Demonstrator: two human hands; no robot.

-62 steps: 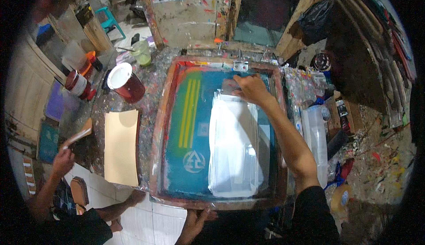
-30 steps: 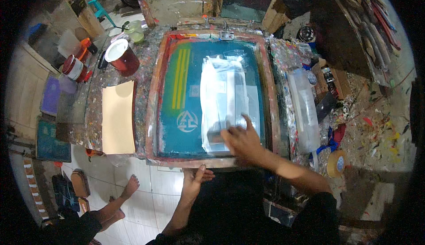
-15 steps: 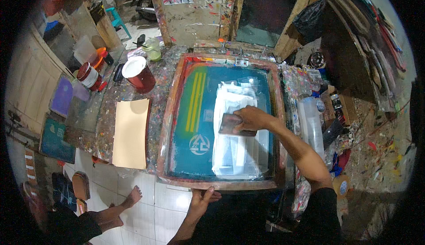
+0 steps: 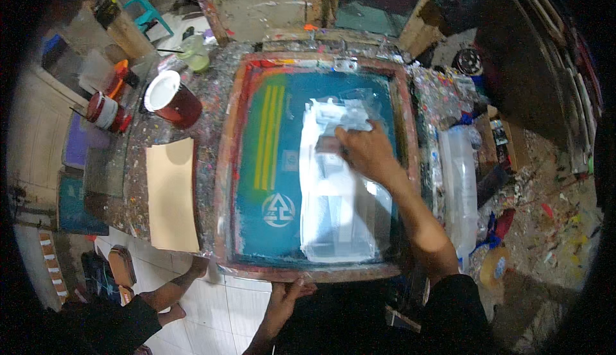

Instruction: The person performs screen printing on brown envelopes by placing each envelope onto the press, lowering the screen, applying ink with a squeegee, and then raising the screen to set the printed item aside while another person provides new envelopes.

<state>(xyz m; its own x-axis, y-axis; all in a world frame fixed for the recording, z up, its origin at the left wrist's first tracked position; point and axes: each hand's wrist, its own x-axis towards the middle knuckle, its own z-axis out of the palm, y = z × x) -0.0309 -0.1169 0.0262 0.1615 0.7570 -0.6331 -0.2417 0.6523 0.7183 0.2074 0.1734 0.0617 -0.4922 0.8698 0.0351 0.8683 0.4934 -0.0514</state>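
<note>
A screen-printing frame [image 4: 226, 194] with wooden rails lies on the paint-spattered table. Its teal mesh [image 4: 266, 143] carries yellow stripes and a round emblem at the left. White ink [image 4: 317, 220] covers a long band right of the middle. My right hand [image 4: 371, 151] is closed around a small dark squeegee [image 4: 328, 145], which rests on the far part of this band; its edge is blurred. Under the near rail, my left hand [image 4: 285, 300] grips the frame, thumb along the edge and fingers partly hidden.
Tan sheets [image 4: 172, 194] lie stacked left of the frame. Behind them stand a red-brown paint tub [image 4: 183, 108] and a cup of pale green liquid [image 4: 194, 54]. A clear plastic roll [image 4: 459, 188] lies on the right. Someone's leg [image 4: 176, 291] shows at lower left.
My right hand has pushed the squeegee toward the far end of the ink band. The whole view has shifted a little; my left hand stays at the near rail.
</note>
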